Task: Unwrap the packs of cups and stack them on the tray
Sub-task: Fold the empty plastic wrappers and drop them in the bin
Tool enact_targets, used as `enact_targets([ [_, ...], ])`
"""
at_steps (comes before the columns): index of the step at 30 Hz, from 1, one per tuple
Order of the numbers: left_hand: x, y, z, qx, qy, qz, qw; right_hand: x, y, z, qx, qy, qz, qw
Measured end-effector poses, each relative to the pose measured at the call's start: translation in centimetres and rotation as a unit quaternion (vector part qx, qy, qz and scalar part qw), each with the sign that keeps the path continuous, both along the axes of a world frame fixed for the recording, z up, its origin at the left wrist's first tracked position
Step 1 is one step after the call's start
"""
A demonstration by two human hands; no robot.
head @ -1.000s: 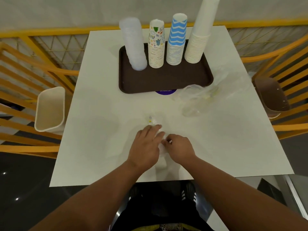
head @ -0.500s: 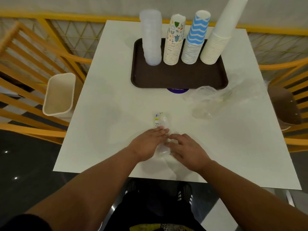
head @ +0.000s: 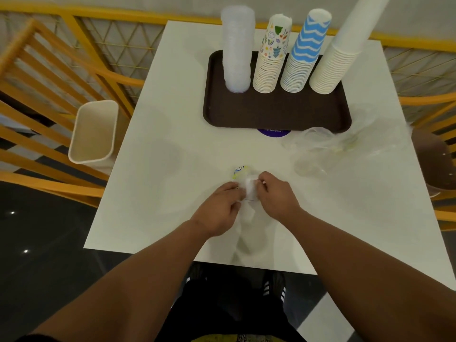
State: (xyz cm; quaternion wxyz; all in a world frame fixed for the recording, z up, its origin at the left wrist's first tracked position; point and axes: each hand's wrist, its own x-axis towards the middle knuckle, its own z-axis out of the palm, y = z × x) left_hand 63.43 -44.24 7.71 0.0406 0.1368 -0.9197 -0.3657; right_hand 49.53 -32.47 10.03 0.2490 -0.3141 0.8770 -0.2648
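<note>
Head view, looking down on a white table (head: 172,149). Near its front edge, at the middle, lies one pack of cups (head: 249,208) in clear plastic wrap, running away from the person. The left hand (head: 218,211) and right hand (head: 275,197) meet over its far end, each grip pinching the wrap with curled fingers, probably to pull it open there. A small printed label (head: 238,172) shows just beyond the fingers.

At the back edge sits one dark brown tray (head: 276,114) carrying four upright stacks in a row: clear cups (head: 237,48), picture-printed cups (head: 270,58), blue zigzag cups (head: 304,53) and plain white cups (head: 339,53). Discarded clear wrap (head: 328,149) lies loose toward the right edge, beside the tray's near right corner, seemingly out of the way.
</note>
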Motion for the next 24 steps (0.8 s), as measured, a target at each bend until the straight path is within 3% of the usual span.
enact_targets([
  [4, -0.6, 0.3, 1.5, 0.080, -0.023, 0.100, 0.992, -0.7, -1.5, -0.1, 0.027, -0.001, -0.019, 0.999],
  [10, -2.9, -1.0, 2.7, 0.121, -0.043, 0.227, 0.965, -1.4, -2.9, 0.1, 0.077, -0.019, -0.029, 0.996],
  [15, -5.8, -2.7, 3.2, 0.022, -0.163, 0.142, 0.976, -1.1, -3.6, 0.1, 0.117, -0.014, -0.055, 0.992],
  [18, -6.6, -2.9, 3.5, 0.058, -0.205, 0.152, 0.965, -0.7, -3.3, 0.2, 0.091, -0.027, -0.076, 0.993],
  [20, -6.3, -3.4, 3.4, 0.111, -0.182, 0.169, 0.962, -0.3, -2.6, 0.6, 0.026, -0.078, -0.121, 0.989],
  [21, -5.8, -3.6, 3.3, 0.178, -0.148, 0.192, 0.954, 0.0, -2.4, 1.0, -0.013, -0.131, -0.162, 0.978],
  [24, -4.5, -3.7, 4.2, 0.437, -0.078, 0.236, 0.864, 1.2, -2.5, 2.4, -0.130, -0.340, -0.230, 0.902],
])
